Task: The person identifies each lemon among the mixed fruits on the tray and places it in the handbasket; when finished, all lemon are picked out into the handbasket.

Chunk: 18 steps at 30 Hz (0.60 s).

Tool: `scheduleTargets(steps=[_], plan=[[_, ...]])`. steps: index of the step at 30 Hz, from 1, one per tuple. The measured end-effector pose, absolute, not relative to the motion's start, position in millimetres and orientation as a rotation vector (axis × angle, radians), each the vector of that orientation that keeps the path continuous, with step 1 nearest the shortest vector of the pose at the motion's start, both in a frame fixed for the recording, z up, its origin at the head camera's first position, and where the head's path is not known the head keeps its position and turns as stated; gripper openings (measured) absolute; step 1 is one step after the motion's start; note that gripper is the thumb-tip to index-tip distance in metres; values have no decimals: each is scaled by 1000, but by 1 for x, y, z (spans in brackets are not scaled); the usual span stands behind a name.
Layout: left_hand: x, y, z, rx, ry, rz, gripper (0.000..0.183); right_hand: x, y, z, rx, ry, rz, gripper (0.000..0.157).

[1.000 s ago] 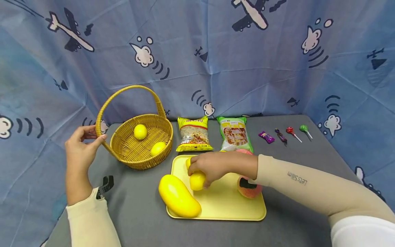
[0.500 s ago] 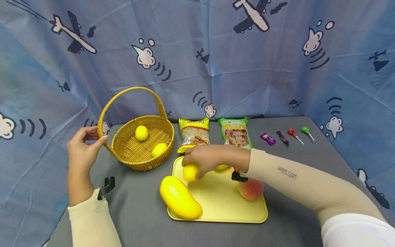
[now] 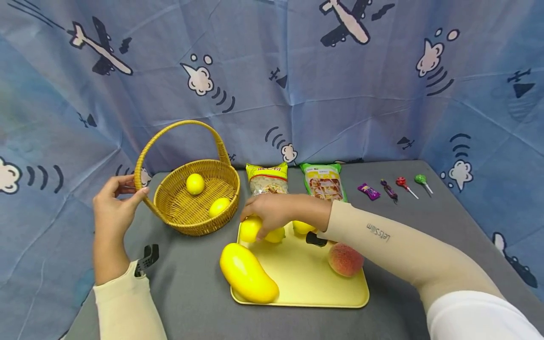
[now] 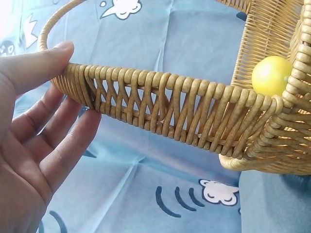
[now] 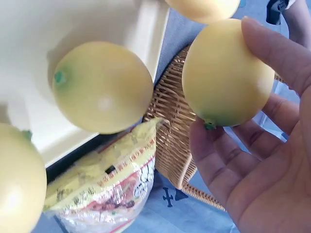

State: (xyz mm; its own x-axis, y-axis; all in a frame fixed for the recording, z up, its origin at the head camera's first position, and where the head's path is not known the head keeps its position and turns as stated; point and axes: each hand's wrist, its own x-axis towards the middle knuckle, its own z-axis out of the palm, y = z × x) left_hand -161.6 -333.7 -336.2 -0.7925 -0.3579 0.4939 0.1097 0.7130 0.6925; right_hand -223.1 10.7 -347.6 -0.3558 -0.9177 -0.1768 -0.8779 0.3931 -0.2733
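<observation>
My left hand (image 3: 114,204) pinches the side of the yellow wicker basket's handle (image 4: 146,99) between thumb and fingers. Two lemons (image 3: 195,183) lie inside the basket (image 3: 180,208). Over the back left corner of the pale yellow tray (image 3: 310,285), my right hand (image 3: 272,210) grips a lemon (image 5: 226,73) by its sides, its green stem end towards the fingertips. Another lemon (image 5: 102,87) sits on the tray beside it, and a third (image 3: 302,227) is partly covered by the right forearm. A large yellow mango (image 3: 248,274) rests over the tray's left edge.
A peach (image 3: 345,259) lies at the tray's right side. Behind the tray stand a yellow food packet (image 3: 267,179) and a green one (image 3: 325,182). Farther right lie two purple-wrapped candies (image 3: 369,191), a red lollipop (image 3: 406,186) and a green lollipop (image 3: 423,183). A blue patterned curtain (image 3: 246,113) hangs behind.
My right hand has moved left and back towards the basket with the lemon, uncovering more of the tray's lemons and the peach. The left hand keeps its hold on the handle.
</observation>
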Motion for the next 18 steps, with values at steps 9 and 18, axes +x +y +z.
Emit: scheduleTargets(steps=[9, 18], plan=[[-163, -334, -337, 168, -2279, -988, 37, -232, -9, -342, -1578, 2379, -337, 54], [-163, -334, -337, 167, -2280, -993, 38, -239, -33, -352, -1532, 2481, -703, 55]])
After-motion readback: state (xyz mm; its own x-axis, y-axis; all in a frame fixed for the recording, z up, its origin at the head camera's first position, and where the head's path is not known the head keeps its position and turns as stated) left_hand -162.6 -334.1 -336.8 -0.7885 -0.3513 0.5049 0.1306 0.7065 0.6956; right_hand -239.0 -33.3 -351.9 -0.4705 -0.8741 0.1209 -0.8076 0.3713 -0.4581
